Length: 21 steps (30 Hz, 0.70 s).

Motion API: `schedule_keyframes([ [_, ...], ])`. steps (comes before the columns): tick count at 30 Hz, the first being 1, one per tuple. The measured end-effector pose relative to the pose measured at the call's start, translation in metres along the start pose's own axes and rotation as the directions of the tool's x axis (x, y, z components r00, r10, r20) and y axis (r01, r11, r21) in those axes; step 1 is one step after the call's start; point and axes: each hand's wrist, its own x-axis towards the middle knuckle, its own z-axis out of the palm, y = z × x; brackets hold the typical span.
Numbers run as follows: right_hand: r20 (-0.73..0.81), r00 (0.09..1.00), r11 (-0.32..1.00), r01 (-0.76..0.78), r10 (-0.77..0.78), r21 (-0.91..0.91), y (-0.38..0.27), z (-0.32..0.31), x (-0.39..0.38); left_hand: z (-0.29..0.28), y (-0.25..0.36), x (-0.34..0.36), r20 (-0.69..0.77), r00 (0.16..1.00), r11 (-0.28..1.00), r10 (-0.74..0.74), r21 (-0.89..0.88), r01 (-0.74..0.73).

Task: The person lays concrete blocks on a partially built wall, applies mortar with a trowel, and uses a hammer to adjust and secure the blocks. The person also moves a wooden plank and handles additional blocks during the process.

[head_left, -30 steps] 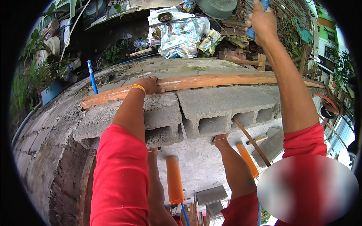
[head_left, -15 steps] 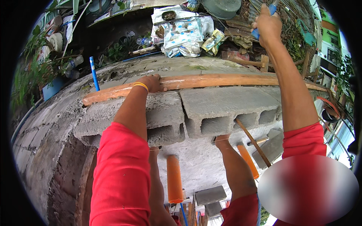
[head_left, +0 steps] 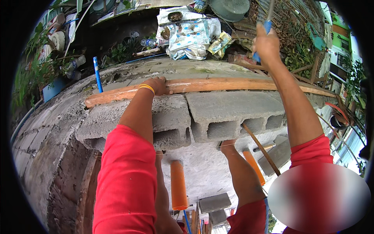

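A long wooden plank [head_left: 226,83] lies along the far side of a row of grey hollow concrete blocks [head_left: 233,105]. My left hand [head_left: 156,85], with a yellow band at its wrist, grips the plank left of its middle, fingers over the far edge. Raised at the upper right, my right hand [head_left: 267,45] is closed round the blue handle of a tool [head_left: 268,25]. A metal shaft runs up from that handle and its end is out of view. A nail-like stub [head_left: 207,74] stands up from the plank between my hands.
A thin string crosses below the blocks. A wooden stick [head_left: 260,148] leans into a block's hollow. Orange pipes [head_left: 179,185] and loose blocks [head_left: 215,202] lie below, near my legs. An upright blue pipe [head_left: 97,75] stands left; sacks [head_left: 189,33] lie beyond the wall.
My right hand has moved left and a little nearer, and more of the tool's metal shaft shows. The left hand stays on the plank.
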Motion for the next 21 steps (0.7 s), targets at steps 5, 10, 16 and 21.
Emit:
schedule_keyframes([
  [5,0.636,0.496,0.516,0.373,0.591,-0.771,0.05,-0.025,-0.03,-0.001,0.003,-0.007,-0.037,0.999,0.999,-0.032,0.003,0.032],
  [10,0.297,0.954,0.995,-0.02,0.05,-0.102,-0.031,-0.045,0.04,-0.001,0.001,0.001,-0.017,1.0,1.0,0.001,-0.006,-0.001],
  [16,0.481,0.694,0.665,0.005,0.536,-0.747,0.036,-0.008,-0.045,-0.001,0.002,-0.003,-0.032,0.999,0.999,-0.037,0.026,0.038],
  [21,0.579,0.66,0.672,0.148,0.48,-0.726,0.038,-0.045,-0.009,-0.004,0.005,-0.008,-0.012,1.0,1.0,-0.012,0.011,0.012],
])
